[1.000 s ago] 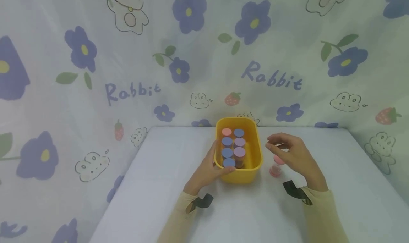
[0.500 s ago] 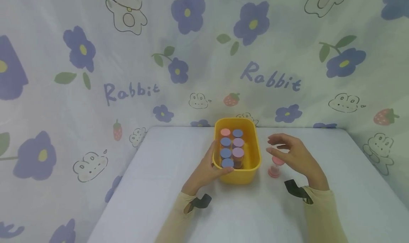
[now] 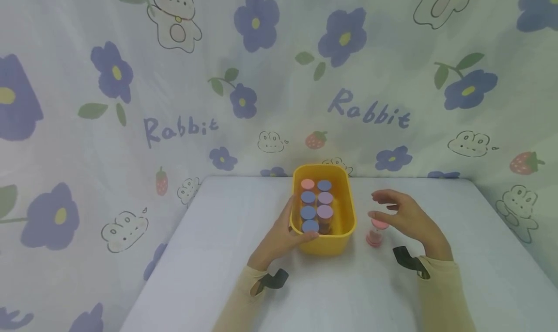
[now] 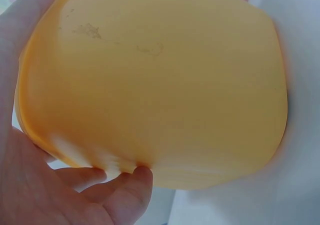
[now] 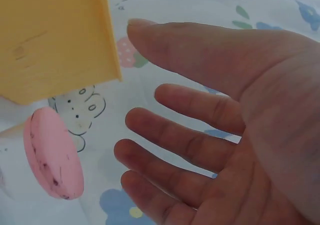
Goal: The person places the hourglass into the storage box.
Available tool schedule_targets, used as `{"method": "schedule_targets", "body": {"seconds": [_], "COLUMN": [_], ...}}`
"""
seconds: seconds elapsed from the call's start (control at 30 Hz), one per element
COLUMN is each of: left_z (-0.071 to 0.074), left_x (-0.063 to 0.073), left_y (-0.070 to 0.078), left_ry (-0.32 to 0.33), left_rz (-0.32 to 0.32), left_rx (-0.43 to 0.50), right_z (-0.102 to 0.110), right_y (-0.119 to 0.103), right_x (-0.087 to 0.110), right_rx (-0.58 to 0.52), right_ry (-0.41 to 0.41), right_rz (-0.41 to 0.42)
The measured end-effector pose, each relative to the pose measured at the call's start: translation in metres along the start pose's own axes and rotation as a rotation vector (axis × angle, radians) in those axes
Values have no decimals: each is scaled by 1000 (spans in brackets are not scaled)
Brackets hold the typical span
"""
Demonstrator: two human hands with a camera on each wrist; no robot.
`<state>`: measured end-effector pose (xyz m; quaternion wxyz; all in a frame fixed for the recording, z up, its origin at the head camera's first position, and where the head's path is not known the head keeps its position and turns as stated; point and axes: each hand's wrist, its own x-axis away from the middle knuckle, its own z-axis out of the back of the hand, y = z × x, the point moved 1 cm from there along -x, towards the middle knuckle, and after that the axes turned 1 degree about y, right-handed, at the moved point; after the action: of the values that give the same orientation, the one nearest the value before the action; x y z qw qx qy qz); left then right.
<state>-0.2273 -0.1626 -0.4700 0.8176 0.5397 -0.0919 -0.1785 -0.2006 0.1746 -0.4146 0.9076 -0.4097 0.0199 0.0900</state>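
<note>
My left hand (image 3: 276, 240) grips the near left corner of a yellow plastic bin (image 3: 327, 245), thumb over the rim and fingers along its side wall. Inside the bin stand several small sand timers with blue, purple and pink caps, such as the purple-capped timer (image 3: 324, 212). To the bin's right, a sand timer with pink ends (image 3: 374, 238) stands upright on the table. My right hand (image 3: 407, 221) hovers just above and beside it, holding nothing; in the right wrist view its fingers are spread, apart from the pink cap (image 5: 54, 152).
The white table (image 3: 218, 215) carries the bin near its back edge. Behind it hangs a curtain (image 3: 279, 80) printed with flowers and rabbits. Inside the bin, bare floor (image 3: 343, 215) shows along the right side.
My right hand has shifted slightly right, and the gap between thumb and fingers looks a little wider. The left hand keeps its grip on the bin. The head view has tilted slightly.
</note>
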Motion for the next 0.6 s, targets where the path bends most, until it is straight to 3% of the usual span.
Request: {"method": "schedule_targets", "body": {"seconds": [0.4, 0.6], "left_z": [-2, -3], "left_x": [-1, -1], "left_y": [-2, -3], "left_ry": [5, 8], "left_rz": [-37, -59], "left_rx": [-6, -2], "right_z": [-3, -3], "right_y": [19, 29], "right_x": [-2, -3], "right_rx": [35, 42], "right_ry": [-155, -195], "right_rz": [-121, -127]}}
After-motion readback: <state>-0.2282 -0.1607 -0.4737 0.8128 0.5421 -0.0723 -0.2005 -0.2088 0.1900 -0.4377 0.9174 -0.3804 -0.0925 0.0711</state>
